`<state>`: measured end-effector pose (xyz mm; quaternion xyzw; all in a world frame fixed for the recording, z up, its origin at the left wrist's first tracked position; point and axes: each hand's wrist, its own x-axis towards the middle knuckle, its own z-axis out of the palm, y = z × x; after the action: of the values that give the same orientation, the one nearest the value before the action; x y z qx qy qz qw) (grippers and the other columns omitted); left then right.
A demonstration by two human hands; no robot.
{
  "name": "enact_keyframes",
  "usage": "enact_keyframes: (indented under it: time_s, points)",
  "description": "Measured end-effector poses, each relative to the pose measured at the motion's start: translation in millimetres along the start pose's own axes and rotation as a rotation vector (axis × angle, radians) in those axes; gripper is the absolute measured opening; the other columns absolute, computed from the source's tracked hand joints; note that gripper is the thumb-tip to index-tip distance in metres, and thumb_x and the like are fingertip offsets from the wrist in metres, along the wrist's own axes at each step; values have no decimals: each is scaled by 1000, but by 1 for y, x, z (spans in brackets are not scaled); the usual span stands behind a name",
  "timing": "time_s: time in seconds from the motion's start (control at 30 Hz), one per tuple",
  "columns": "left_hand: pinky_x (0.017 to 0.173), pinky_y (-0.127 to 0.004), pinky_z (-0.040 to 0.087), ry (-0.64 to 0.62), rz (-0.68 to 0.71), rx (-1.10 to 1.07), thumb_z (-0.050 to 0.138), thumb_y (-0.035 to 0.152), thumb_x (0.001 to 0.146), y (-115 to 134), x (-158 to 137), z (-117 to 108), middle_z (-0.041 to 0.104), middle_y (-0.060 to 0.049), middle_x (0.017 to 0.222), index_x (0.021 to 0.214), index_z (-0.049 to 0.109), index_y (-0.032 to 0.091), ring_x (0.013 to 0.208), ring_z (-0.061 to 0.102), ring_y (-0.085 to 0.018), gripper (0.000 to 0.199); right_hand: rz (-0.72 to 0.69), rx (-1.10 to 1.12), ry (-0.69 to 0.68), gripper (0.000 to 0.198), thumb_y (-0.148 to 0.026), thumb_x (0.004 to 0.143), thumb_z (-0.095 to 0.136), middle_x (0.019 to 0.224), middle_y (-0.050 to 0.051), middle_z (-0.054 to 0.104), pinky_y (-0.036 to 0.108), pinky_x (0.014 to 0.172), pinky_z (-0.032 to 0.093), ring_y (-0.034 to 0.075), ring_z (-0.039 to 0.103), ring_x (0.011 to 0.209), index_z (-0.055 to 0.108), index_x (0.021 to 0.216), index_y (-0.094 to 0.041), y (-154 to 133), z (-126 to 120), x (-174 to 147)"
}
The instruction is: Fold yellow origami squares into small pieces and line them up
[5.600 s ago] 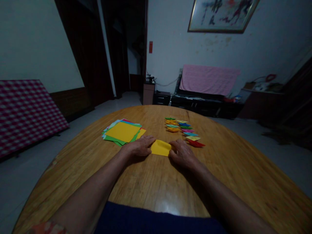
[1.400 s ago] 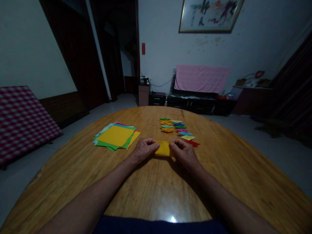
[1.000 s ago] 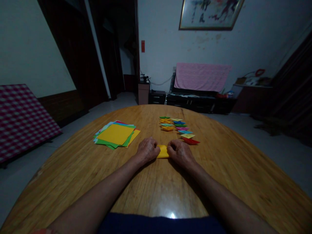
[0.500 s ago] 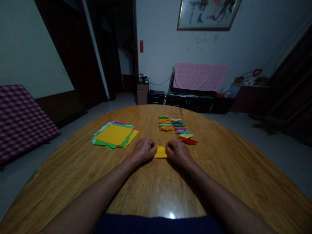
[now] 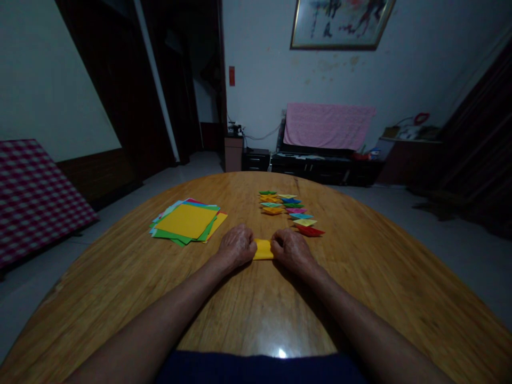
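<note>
A folded yellow sheet of paper (image 5: 263,249) lies on the table between my two hands. My left hand (image 5: 239,245) has its fingers closed on the paper's left end. At the right end, my right hand (image 5: 293,248) pinches it with thumb and fingers. Both ends of the paper are hidden under the fingers. Just beyond my right hand sits a red folded paper boat (image 5: 310,231), the nearest of several small boats in two rows. An orange paper boat (image 5: 272,211) stands at the near end of the left row.
A loose stack of coloured paper squares (image 5: 186,221), yellow on top, lies left of my left hand. Everything rests on a round wooden table (image 5: 120,288). Beyond its far edge stand a low black cabinet (image 5: 296,165) and a screen draped with a pink towel (image 5: 330,126).
Hardly anything differs. Both hands keep their hold on the yellow paper, with only a very slight shift of the fingers.
</note>
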<state>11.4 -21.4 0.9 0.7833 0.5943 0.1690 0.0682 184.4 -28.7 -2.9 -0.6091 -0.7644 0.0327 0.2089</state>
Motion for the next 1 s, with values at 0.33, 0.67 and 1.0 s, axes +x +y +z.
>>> enact_keyframes:
  time_s: [0.33, 0.67, 1.0]
  points:
    - [82, -31, 44, -10, 4, -31, 52, 24, 77, 1, -1, 0, 64, -8, 100, 107, 63, 19, 93, 58, -22, 32, -1, -8, -5, 21, -21, 81, 51, 84, 8, 68, 26, 66, 37, 18, 60, 77, 70, 88, -17, 0, 0, 0]
    - [83, -34, 44, -52, 136, -133, 50, 16, 77, -5, 2, 1, 62, -9, 88, 97, 75, 25, 89, 57, -24, 34, 23, 7, -26, 18, -20, 82, 51, 84, 8, 67, 26, 67, 36, 18, 58, 78, 68, 86, -16, -3, -2, 0]
    - [83, -33, 44, -53, 127, -93, 50, 16, 77, -5, 3, 2, 64, -9, 92, 101, 75, 24, 90, 58, -24, 35, -96, 97, 32, 17, -13, 82, 53, 95, 7, 58, 25, 71, 38, 17, 53, 87, 67, 88, -18, 3, 4, 1]
